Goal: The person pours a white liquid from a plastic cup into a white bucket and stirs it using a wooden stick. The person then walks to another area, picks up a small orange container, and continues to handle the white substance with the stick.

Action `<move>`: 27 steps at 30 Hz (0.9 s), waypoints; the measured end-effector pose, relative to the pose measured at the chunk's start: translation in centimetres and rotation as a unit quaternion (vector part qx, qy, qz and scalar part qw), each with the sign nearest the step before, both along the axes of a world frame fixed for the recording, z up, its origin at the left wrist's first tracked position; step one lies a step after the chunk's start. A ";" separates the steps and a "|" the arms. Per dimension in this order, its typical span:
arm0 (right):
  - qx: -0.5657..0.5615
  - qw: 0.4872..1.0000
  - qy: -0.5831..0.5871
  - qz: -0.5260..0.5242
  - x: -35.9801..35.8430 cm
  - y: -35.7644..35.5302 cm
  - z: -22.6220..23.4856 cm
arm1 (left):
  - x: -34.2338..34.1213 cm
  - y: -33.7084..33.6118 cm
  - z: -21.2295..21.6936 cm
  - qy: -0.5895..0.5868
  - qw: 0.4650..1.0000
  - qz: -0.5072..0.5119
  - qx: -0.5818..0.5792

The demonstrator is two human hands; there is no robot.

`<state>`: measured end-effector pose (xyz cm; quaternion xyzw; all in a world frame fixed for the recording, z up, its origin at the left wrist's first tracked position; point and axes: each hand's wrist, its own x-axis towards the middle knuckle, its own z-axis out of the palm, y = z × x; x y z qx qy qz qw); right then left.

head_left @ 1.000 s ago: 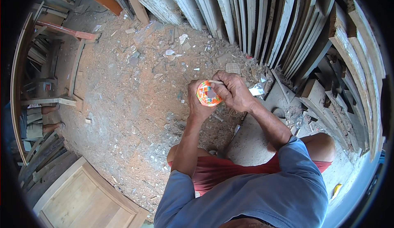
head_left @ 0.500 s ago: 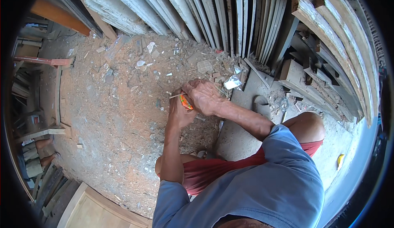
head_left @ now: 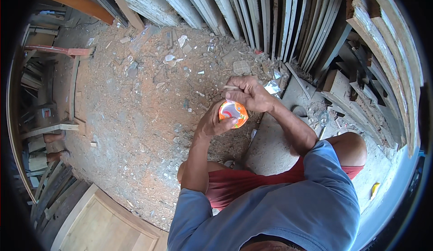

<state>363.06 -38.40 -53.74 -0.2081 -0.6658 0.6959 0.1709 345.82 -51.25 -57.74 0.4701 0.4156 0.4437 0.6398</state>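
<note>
My left hand [head_left: 211,121] is wrapped round a small round orange container [head_left: 243,119] with a pale inside and a red curved mark. Its thumb lies over the near rim, and the top faces up at me. Just above the far rim is my right hand [head_left: 251,95], its fingers pinched on a thin light-coloured stick [head_left: 231,88] that points to the left. Fingers hide most of the stick and the container's left side. Both hands are close together in front of my knees, over the littered ground.
Wood chips and scraps cover the ground [head_left: 135,115]. Long boards [head_left: 225,7] lean in a row at the far side, with more timber [head_left: 361,102] at the right. A crumpled silver wrapper [head_left: 272,87] lies beyond my right hand. A wooden panel [head_left: 108,224] lies at the lower left.
The container has been turned, so its top now shows. My right hand has come off it to the far right side, still with the stick. The whole view has shifted slightly.
</note>
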 end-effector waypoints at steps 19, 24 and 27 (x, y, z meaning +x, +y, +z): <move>-0.019 0.996 0.032 -0.077 -0.8 -1.1 1.0 | 2.4 -0.2 0.2 0.286 0.934 0.156 0.146; -0.035 0.993 0.008 -0.114 -0.6 -0.9 1.0 | 2.4 -0.4 0.4 0.298 0.933 0.176 0.098; 0.050 0.984 -0.009 -0.171 -0.6 -0.8 1.0 | 2.2 -0.6 0.0 0.274 0.934 0.215 0.078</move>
